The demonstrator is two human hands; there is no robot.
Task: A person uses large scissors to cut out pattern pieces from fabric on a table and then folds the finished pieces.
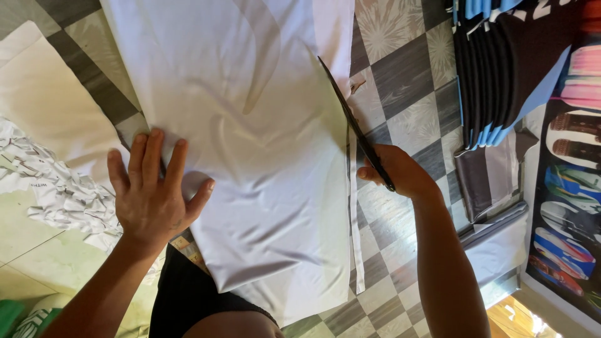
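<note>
Checkered floor covering (407, 81) in grey and pale squares with a flower print is what everything sits on, looks like vinyl. Spread over it is a big sheet of white fabric (250, 138), smooth and slightly shiny, running from the top of the view down toward the person's lap.

Left hand (153, 188) is flat on the fabric's left edge, palm down, fingers spread wide, just pressing it in place, not gripping anything. Right hand (400, 170) is closed around the handles of a pair of dark scissors (354, 122); the long blades point up and away along the fabric's right edge, and they look nearly closed, though from this angle I can't say for sure. A thin white strip (357, 225) lies just beside that edge, partly separated from the main piece, trailing down over the floor.

Off to the left there's crumpled white paper with printing (62, 194) and another pale cloth piece (44, 106). Top right is a stack of dark and blue folded fabrics (501, 69), and colourful printed material (573, 188) runs down the right side
</note>
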